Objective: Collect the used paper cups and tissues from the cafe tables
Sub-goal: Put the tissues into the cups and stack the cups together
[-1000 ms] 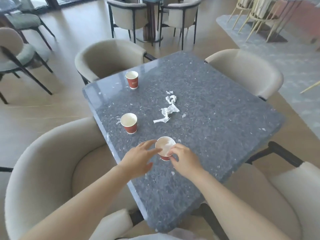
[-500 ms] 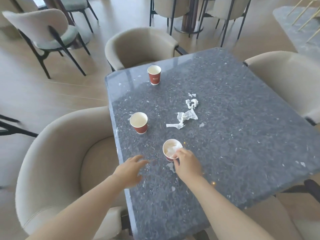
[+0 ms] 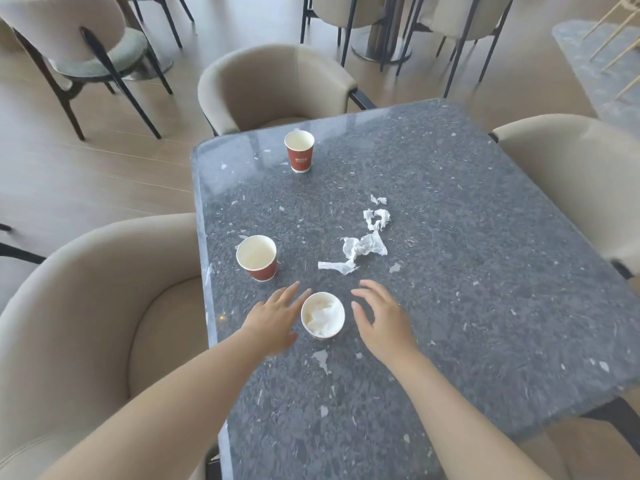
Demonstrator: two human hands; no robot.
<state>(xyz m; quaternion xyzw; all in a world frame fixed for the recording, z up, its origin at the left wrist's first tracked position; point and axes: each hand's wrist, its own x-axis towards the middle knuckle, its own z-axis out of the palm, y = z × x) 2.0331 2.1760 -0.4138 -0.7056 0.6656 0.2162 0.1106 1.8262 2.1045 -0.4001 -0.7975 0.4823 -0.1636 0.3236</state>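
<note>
Flanking the tissue-stuffed cup (image 3: pixel 322 320): left hand (image 3: pixel 273 322) flat, fingers straight, just left; right hand (image 3: pixel 381 322) loosely spread, just right; neither gripping. Beyond it, empty cup (image 3: pixel 257 258), loose tissues (image 3: pixel 362 249), far cup (image 3: pixel 299 151) farthest.

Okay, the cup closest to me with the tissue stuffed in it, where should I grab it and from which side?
Probably the side wall just under the rim, from the right. The nearest cup stands upright, its mouth filled with tissue, so a top pinch is awkward; the right hand is open beside it.
</note>
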